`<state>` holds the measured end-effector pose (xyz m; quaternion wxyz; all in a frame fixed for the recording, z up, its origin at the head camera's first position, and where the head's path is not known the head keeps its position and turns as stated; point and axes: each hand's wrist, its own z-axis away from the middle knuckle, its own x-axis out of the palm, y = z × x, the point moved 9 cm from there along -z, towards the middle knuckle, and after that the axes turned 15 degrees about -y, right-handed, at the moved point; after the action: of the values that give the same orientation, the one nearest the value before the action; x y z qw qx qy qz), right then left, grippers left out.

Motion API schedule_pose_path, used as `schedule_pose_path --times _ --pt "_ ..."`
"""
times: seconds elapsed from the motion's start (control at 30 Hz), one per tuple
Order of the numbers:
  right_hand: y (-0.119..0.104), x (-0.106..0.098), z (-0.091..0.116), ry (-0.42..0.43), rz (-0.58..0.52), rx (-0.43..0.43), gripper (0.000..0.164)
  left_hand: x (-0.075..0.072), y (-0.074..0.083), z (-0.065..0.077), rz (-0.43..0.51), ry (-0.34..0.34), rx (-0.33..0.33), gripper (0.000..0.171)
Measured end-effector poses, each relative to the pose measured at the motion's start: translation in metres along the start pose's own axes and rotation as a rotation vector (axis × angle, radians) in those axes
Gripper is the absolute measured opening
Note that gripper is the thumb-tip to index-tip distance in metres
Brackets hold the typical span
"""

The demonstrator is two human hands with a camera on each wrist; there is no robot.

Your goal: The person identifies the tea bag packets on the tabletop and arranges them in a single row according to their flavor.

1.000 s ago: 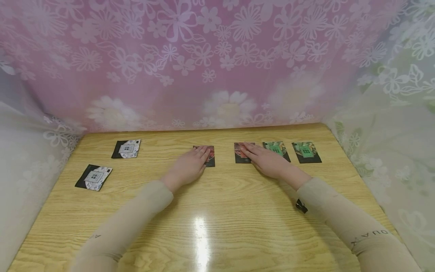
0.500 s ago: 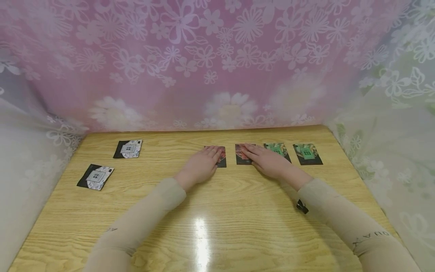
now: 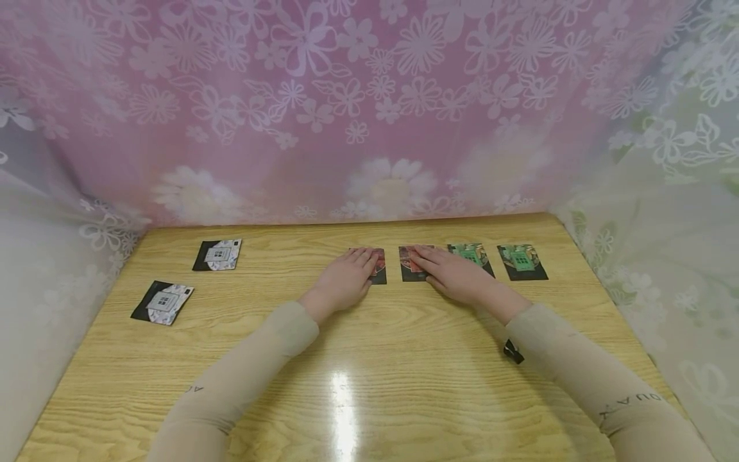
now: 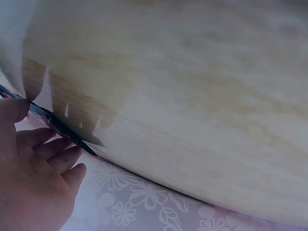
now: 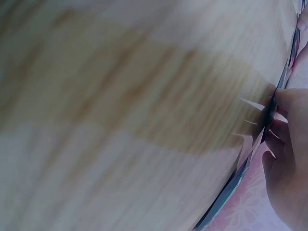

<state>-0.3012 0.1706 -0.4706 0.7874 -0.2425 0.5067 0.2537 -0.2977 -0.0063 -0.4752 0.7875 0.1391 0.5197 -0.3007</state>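
Fingers extended, my left hand (image 3: 343, 279) rests on a flat red-and-black packet (image 3: 378, 272) near the table's far edge, covering its left part. Just to the right lies a matching red-and-black packet (image 3: 410, 271), with the fingertips of my right hand (image 3: 456, 276) on it. That hand also overlaps a green-and-black packet (image 3: 470, 253). Another green-and-black packet (image 3: 522, 262) lies uncovered at the row's right end. In the left wrist view, the packet (image 4: 65, 130) appears edge-on under the left fingers; the right wrist view shows a packet (image 5: 270, 110) edge-on under the right fingers.
Two silver-and-black packets (image 3: 219, 255) lie apart on the left of the wooden table (image 3: 260, 398). A small black object (image 3: 512, 351) shows beside the right sleeve. A pink flowered cloth (image 3: 277, 173) hangs along the far edge, with pale cloths at both sides.
My left hand has slid its red-and-black packet rightward, closer to the other red one, and has then stayed nearly still. My right hand has kept its place.
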Motion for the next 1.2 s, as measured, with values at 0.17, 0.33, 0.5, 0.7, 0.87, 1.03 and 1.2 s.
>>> schedule_pose_path --times 0.17,0.33,0.5,0.7,0.87,1.03,1.2 --pt "0.0 0.0 -0.001 0.003 -0.004 0.002 0.06 0.001 -0.001 0.0 0.013 0.003 0.006 0.064" --pt "0.001 0.001 -0.002 -0.009 -0.01 0.014 0.06 -0.001 -0.013 0.005 0.049 0.016 -0.005 0.063" --pt "0.001 0.0 -0.001 -0.011 -0.005 0.016 0.061 -0.005 -0.037 0.02 0.071 0.087 -0.008 0.06" --pt "0.0 0.0 0.0 -0.013 -0.005 0.016 0.061 -0.007 -0.071 0.049 0.076 0.153 -0.013 0.057" --pt "0.0 0.0 -0.002 -0.014 -0.008 0.013 0.061 0.003 -0.105 0.073 0.065 0.172 -0.06 0.056" --pt "0.0 0.0 -0.002 -0.016 0.0 0.016 0.062 0.022 -0.139 0.092 0.052 0.154 -0.128 0.056" --pt "0.001 0.001 -0.003 -0.025 0.002 0.025 0.062 0.036 -0.163 0.113 0.063 0.109 -0.167 0.056"
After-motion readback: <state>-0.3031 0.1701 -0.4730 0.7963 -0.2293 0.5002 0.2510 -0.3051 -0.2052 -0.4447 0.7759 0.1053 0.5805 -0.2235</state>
